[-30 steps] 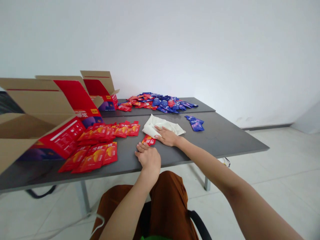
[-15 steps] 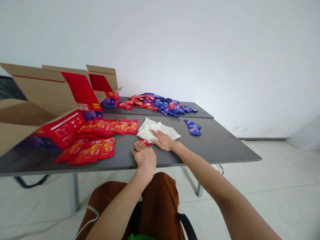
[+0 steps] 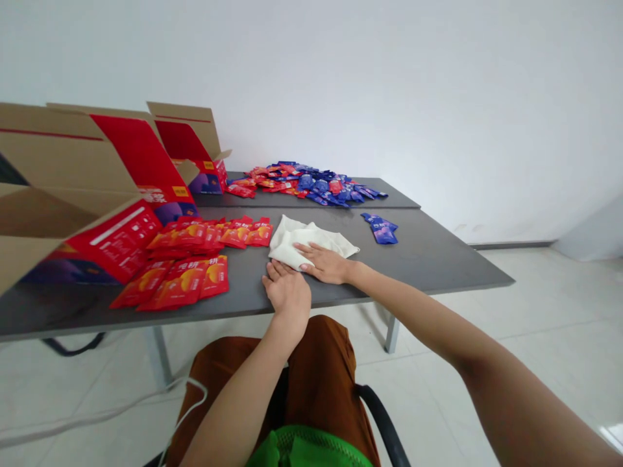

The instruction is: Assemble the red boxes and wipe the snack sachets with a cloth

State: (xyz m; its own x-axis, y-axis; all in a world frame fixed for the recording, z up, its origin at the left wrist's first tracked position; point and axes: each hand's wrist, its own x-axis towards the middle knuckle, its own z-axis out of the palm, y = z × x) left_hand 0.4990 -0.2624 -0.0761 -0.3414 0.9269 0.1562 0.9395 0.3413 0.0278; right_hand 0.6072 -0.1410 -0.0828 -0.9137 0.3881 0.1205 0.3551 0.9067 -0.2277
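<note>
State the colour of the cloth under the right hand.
The cloth is off-white; the head view shows it best.

White wall (image 3: 370,84), grey skirting (image 3: 511,245), pale tiled floor (image 3: 487,337), dark table (image 3: 452,259) on metal legs (image 3: 392,334).

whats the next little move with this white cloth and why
I'd probably have the left hand lift the near edge of the white cloth and fold it toward the right hand. The left fingertips already touch that edge, while the right hand lies flat on the cloth and seems to pin it to the grey table.
</note>
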